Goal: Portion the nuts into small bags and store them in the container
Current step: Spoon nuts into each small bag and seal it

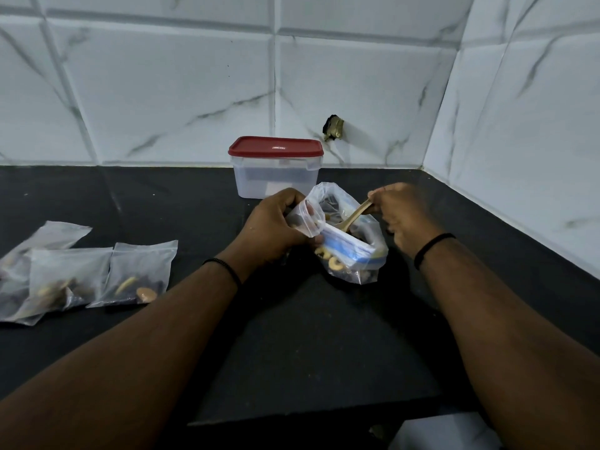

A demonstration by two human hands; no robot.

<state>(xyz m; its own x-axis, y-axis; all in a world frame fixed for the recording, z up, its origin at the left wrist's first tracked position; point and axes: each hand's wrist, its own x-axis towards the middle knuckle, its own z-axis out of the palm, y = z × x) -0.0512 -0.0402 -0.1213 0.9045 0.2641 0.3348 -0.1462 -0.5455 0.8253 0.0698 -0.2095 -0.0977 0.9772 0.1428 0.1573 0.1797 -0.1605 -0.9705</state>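
Observation:
A large clear bag of mixed nuts (354, 254) with a blue label stands open on the black counter. My left hand (276, 228) grips a small clear bag (306, 219), its mouth held against the big bag's opening. My right hand (402, 216) pinches the handle of a wooden spoon (355, 216) whose bowl is down inside the big bag. Three filled small bags (136, 274) lie flat at the left. Behind the hands stands a clear plastic container (276, 177) with its red lid (276, 146) on.
The black counter (308, 336) meets white marble-look tiled walls at the back and on the right. A dark broken fitting (332, 128) sticks out of the back wall. The counter's front edge runs near the bottom, with something white (448, 430) below it.

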